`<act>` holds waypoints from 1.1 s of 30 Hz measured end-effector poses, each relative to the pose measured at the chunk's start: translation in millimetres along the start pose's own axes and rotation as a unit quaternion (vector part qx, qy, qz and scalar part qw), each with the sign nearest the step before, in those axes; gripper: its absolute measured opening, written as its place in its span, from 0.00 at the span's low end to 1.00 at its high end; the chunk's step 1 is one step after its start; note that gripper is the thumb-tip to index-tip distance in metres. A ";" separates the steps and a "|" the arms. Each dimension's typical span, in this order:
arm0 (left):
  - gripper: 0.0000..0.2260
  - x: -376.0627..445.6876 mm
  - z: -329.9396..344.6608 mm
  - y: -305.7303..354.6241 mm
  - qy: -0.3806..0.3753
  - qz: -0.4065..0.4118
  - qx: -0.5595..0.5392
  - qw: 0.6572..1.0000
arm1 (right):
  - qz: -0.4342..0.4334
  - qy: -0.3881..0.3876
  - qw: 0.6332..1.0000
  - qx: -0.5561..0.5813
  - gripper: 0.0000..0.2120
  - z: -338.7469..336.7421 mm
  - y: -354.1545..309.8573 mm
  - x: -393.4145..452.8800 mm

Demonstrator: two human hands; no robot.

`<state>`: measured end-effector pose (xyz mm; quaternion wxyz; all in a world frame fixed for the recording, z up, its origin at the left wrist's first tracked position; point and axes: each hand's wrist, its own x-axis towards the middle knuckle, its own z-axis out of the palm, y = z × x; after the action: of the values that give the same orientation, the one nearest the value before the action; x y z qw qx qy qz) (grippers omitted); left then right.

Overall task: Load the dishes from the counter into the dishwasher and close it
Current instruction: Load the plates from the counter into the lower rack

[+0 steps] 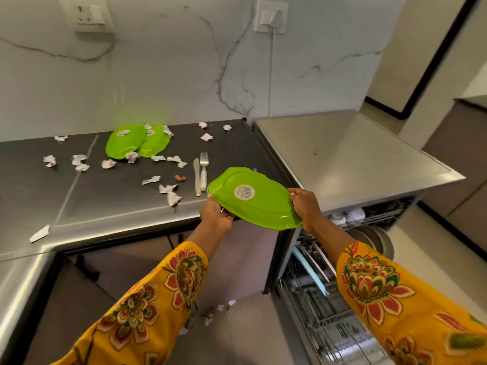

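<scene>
Patterned yellow sleeves [147,299] lead up to the open dishwasher [329,299] below the right hand [303,204] and the counter [105,196] beyond the left hand [214,214]. Both hands grip opposite edges of an upturned green plate [266,204]; two more plates [137,144], then a fork [203,169] and knife [196,176], lie past the left hand.

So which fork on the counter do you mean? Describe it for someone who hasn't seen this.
On the dark counter, look left of the green plate held in both hands. The fork lies there tines toward the wall, beside a knife; it alone has prongs.
</scene>
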<state>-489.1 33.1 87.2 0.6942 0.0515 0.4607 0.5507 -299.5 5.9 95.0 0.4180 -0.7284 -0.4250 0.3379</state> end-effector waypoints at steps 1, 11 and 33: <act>0.19 -2.5 8.7 -11.9 -0.006 -0.005 0.005 1.000 | 0.009 0.012 1.000 -0.003 0.15 -12.9 6.7 -0.7; 0.20 -40.2 80.5 -137.8 -0.041 -0.064 0.046 0.996 | 0.079 0.068 0.995 0.003 0.12 -137.7 83.9 -14.5; 0.18 -84.0 145.4 -318.4 -0.006 -0.115 0.104 0.988 | 0.142 0.080 0.987 0.008 0.10 -290.7 206.6 -13.4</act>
<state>-156.9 -95.3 34.7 0.7469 0.0733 0.5136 0.4159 10.8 -159.5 34.4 0.4039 -0.8025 -0.2800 0.3382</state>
